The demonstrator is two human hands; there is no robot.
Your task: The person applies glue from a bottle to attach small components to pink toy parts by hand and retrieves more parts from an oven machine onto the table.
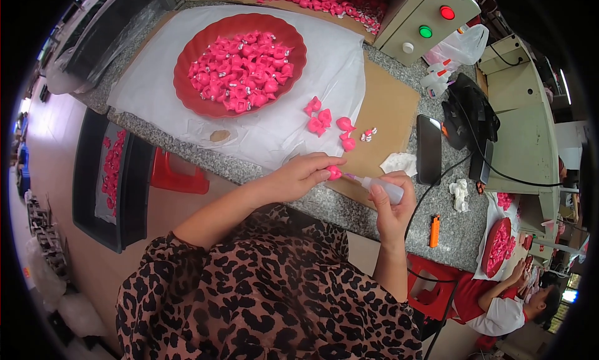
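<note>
My left hand point(293, 179) pinches a small pink plastic piece point(334, 172) at the front edge of the table. A white squeeze bottle point(388, 189) with a thin nozzle lies tilted in my right hand point(394, 215), its fingers wrapped round it. The nozzle tip points left at the pink piece and is close to it; whether they touch I cannot tell. Just beyond my hands lie several loose pink pieces point(319, 123) and a few tiny white-and-pink bits point(369, 135). Farther back stands a red scalloped bowl point(185, 88) heaped with similar pink pieces.
White paper point(337, 73) and brown cardboard point(390, 98) cover part of the granite table. On the right are a phone point(428, 149), crumpled tissue point(458, 194), an orange cutter point(434, 231) and cables. A box with buttons point(430, 26) stands behind. At far right, another person point(499, 304) sits working.
</note>
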